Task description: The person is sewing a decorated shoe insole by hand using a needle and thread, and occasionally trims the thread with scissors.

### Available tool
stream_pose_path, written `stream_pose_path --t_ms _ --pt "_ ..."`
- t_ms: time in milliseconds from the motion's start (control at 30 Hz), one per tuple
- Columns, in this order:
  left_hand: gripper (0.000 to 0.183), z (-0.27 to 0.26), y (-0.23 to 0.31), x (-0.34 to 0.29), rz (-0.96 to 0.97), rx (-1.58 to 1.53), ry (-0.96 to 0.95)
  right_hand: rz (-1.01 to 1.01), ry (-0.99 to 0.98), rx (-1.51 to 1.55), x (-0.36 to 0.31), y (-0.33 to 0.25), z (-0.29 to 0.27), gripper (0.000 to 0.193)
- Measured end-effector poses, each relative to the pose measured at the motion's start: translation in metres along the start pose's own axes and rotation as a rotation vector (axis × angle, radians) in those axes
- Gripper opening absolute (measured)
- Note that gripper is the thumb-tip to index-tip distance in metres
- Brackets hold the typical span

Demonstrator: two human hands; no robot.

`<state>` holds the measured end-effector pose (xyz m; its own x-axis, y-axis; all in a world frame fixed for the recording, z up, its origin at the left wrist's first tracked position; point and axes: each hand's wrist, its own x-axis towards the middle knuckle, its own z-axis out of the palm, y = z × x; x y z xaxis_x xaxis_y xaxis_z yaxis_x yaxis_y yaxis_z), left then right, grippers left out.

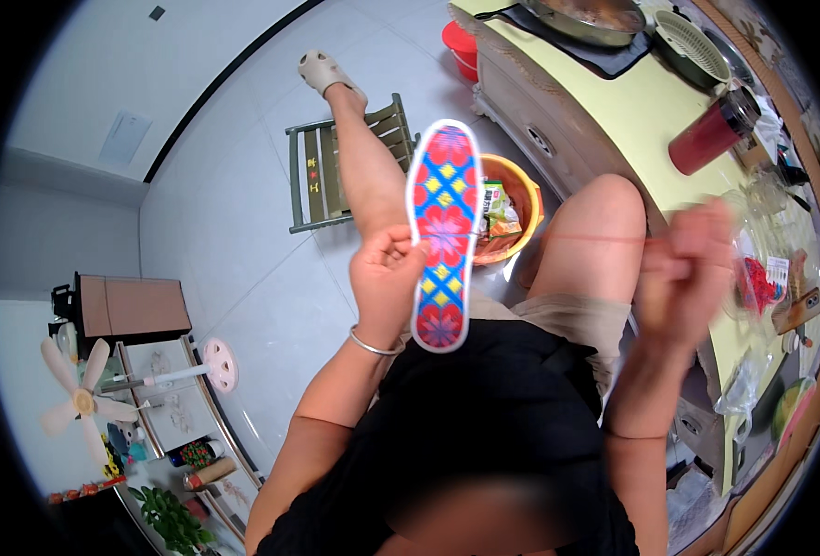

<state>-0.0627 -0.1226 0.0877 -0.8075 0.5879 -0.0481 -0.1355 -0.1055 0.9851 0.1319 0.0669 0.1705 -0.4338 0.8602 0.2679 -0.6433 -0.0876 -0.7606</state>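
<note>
An embroidered insole (444, 236) with a white rim stands lengthwise in front of my body, its red, blue and yellow pattern facing up at me. My left hand (382, 278), with a bangle at the wrist, is closed on the insole's left edge near the middle. From the insole, a taut red thread (595, 240) runs right across my raised knee. It ends at my right hand (688, 264), which is blurred by motion, its fingers drawn together at the thread. No needle can be made out.
To the right is a pale yellow counter (604, 111) bearing a red thermos (702, 139), a pan (604, 20), a colander (692, 46) and red thread (758, 283). A yellow-orange bucket (536, 208) stands behind the insole, near a folding stool (312, 171). A fan (82, 400) is at left.
</note>
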Motion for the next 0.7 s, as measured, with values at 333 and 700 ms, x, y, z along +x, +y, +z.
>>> stream_pose_path --t_ms 333,700 --pt "0.012 0.011 0.010 -0.007 -0.055 -0.073 -0.014 -0.159 0.136 -0.742 -0.018 0.035 -0.005 0.017" --pt "0.012 0.017 0.022 -0.015 -0.012 -0.070 -0.133 -0.459 -0.464 -1.063 -0.043 0.093 0.043 0.012"
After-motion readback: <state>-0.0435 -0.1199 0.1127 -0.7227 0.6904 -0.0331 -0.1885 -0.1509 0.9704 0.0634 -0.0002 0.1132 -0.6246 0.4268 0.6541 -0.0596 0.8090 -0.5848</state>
